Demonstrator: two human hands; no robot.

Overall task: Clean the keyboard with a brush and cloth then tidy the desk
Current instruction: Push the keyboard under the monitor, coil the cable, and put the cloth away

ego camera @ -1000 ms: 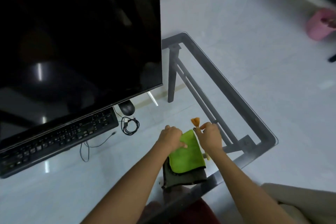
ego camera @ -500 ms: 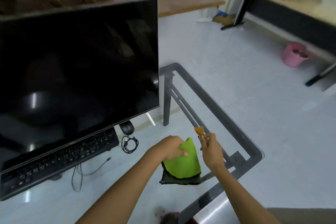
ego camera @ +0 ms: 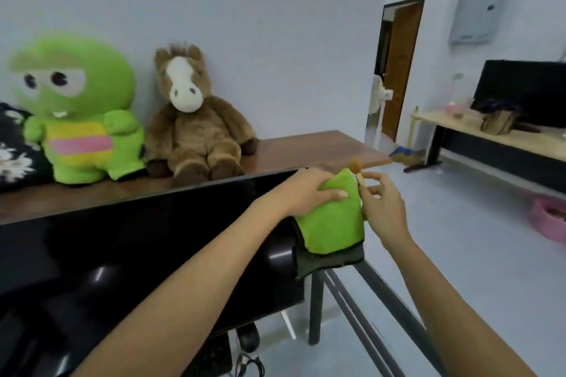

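- The left hand [ego camera: 309,193] is raised in front of the monitor [ego camera: 137,254]; its grip is closed on the green cloth [ego camera: 332,223], thumb pressed flat across the cloth's front and the other fingers hidden behind it.
- The cloth hangs down from that grip, its dark underlayer showing along the lower edge, covering the monitor's upper right corner.
- The right hand [ego camera: 382,208] sits just right of the cloth, touching its edge; its grip pinches the brush [ego camera: 358,173] between thumb and fingertips.
- The brush points up, and its orange bristles rise just above the top of the cloth, between the two hands.
- Below the left forearm, under the monitor's lower edge, a dark corner of the keyboard [ego camera: 211,358] shows, with the mouse [ego camera: 248,338] and a coiled cable [ego camera: 252,369] just right of it on the glass counter [ego camera: 382,294].
- Beyond the hands, a wooden shelf [ego camera: 306,150] carries a green plush [ego camera: 79,113] and a brown horse plush [ego camera: 196,119], side by side.
- Far right of the right grip, a pink bin [ego camera: 551,217] sits on the floor, and a second screen [ego camera: 523,92] stands on another counter [ego camera: 502,138].
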